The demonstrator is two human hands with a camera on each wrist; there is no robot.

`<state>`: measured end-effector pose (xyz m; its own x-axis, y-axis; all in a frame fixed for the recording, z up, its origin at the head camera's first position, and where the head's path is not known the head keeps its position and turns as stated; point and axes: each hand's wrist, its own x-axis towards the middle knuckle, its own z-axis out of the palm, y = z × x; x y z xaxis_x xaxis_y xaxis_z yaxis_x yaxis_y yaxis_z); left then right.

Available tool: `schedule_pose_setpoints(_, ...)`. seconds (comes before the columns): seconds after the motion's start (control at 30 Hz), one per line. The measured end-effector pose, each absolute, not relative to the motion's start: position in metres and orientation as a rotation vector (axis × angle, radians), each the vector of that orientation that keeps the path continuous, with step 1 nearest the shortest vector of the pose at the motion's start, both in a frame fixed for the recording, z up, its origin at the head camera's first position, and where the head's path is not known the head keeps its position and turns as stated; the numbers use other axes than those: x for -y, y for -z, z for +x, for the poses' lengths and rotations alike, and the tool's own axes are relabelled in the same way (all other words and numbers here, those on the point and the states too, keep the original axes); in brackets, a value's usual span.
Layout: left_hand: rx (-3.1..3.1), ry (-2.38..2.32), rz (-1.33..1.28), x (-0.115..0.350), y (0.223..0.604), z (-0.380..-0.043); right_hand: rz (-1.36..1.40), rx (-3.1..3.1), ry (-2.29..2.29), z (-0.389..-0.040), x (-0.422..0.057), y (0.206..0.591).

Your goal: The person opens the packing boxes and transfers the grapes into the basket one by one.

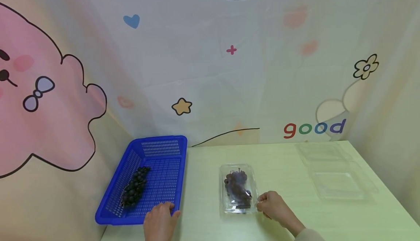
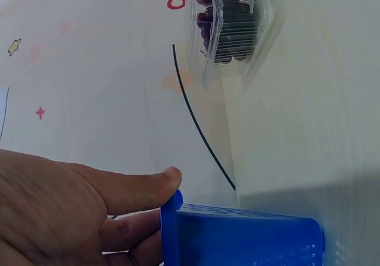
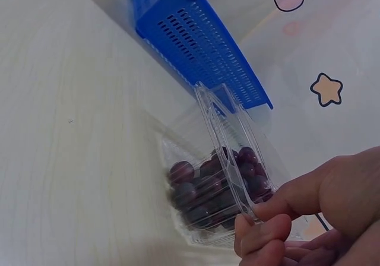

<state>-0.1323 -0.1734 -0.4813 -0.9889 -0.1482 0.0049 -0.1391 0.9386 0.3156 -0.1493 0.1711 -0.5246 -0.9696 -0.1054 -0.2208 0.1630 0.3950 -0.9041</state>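
Note:
A clear plastic clamshell box (image 1: pixel 224 193) with dark grapes (image 1: pixel 238 190) inside lies on the table, its lid down over them. At its near right edge my right hand (image 1: pixel 275 206) pinches the rim; in the right wrist view the thumb and fingers (image 3: pixel 270 230) grip the lip of the box. On the left stands a blue basket (image 1: pixel 165 182) with a bunch of dark grapes (image 1: pixel 134 188) along its left side. My left hand (image 1: pixel 160 221) holds the near right corner of this basket, thumb on the rim and fingers behind it in the left wrist view.
Empty clear plastic boxes (image 1: pixel 338 179) lie on the table at the far right. A printed cloth (image 1: pixel 210 69) hangs behind the table's back edge, and the light table (image 1: pixel 282 168) spreads between basket and boxes.

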Motion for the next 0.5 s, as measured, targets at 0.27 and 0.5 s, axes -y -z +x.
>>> schedule_pose_setpoints(0.27,3.053,0.504,0.221,0.1746,0.4827,-0.1313,0.026,-2.398,1.619,-0.1437,-0.1761,0.5277)
schedule_pose_setpoints(0.5,3.058,0.508,0.212,0.1740,0.4831,-0.1322,0.011,-2.380,1.643,-0.1421,-0.1781,0.5276)
